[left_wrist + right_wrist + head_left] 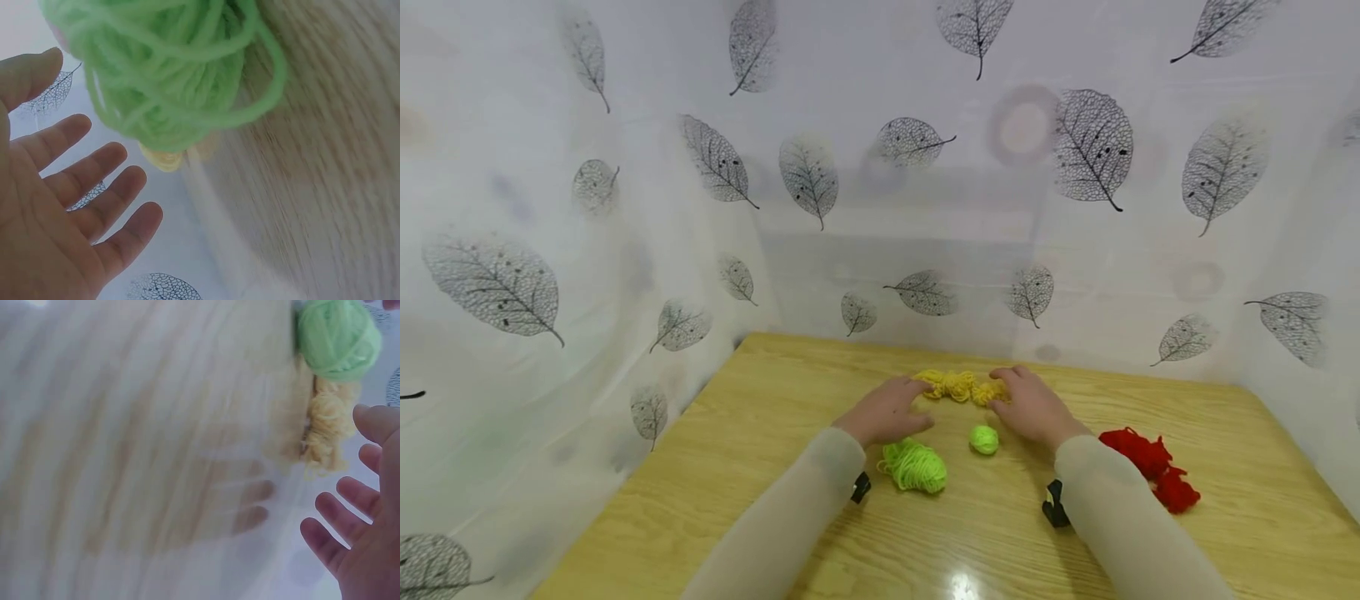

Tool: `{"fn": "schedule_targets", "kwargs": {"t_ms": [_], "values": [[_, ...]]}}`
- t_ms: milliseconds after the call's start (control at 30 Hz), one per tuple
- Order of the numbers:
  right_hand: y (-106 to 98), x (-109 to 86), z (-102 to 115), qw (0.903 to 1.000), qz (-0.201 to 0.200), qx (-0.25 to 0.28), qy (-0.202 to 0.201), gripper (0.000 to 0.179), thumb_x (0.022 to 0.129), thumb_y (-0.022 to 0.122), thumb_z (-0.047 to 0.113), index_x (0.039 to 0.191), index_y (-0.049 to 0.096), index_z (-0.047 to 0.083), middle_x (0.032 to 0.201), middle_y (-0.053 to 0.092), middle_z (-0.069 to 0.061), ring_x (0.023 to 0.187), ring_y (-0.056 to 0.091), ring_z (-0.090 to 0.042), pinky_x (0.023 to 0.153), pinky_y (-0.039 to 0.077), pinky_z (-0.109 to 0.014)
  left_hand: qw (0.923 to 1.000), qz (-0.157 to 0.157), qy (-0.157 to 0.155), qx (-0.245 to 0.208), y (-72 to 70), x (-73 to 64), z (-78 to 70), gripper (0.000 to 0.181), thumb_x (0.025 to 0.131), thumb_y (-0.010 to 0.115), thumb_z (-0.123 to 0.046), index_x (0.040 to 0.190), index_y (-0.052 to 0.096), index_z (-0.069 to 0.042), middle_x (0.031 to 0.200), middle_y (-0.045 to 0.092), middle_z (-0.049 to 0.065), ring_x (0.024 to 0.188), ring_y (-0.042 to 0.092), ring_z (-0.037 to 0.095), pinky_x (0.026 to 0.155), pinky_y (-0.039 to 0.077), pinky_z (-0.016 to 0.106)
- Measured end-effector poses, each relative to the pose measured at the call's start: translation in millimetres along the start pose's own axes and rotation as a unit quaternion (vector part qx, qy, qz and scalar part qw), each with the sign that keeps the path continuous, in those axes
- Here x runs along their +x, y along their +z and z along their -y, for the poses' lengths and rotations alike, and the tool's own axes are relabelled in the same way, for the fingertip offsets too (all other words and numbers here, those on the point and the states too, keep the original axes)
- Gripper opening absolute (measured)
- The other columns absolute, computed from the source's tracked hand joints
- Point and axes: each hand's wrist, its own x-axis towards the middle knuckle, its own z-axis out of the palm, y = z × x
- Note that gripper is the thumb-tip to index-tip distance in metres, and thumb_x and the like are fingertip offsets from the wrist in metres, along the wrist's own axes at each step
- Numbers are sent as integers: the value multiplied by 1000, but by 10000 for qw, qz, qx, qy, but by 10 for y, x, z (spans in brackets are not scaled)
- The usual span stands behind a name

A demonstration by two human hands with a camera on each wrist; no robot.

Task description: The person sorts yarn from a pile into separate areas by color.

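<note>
Yellow yarn (953, 385) lies in a loose, lumpy strip near the table's back edge. My left hand (891, 411) hovers by its left end, fingers spread and relaxed; in the left wrist view its palm (44, 244) holds nothing. At the strip's right end is my right hand (1033, 408), whose loosely bent fingers appear apart from the yarn in the right wrist view. Just in front of the left hand sits a bright green skein (916, 467) with loose strands. A small green yarn ball (983, 439) rests between the hands.
Red yarn (1142, 457) lies in a bunched strip to the right, beside the right forearm. The wooden table (700, 467) meets a pale leaf-printed curtain (865, 250) at its back and sides. Dark wrist devices (1056, 505) show under both sleeves.
</note>
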Motion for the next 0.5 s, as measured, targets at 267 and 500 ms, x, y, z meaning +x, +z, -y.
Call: {"fn": "schedule_targets", "kwargs": {"t_ms": [267, 500], "values": [[-107, -197, 62, 9997, -35, 228, -63, 58, 101, 62, 30, 152, 42, 8, 150, 42, -22, 136, 41, -45, 108, 35, -65, 9992, -47, 194, 348, 9, -129, 33, 61, 96, 63, -45, 150, 49, -20, 153, 46, 4, 140, 42, 26, 115, 34, 46], [-77, -301, 186, 9974, 30, 692, -216, 55, 100, 64, 28, 148, 48, 6, 148, 43, -21, 134, 44, -44, 108, 37, -63, 9982, 96, 485, 338, 32, -267, 23, 64, 95, 63, -52, 149, 49, -22, 153, 46, 1, 140, 42, 25, 115, 34, 49]]}}
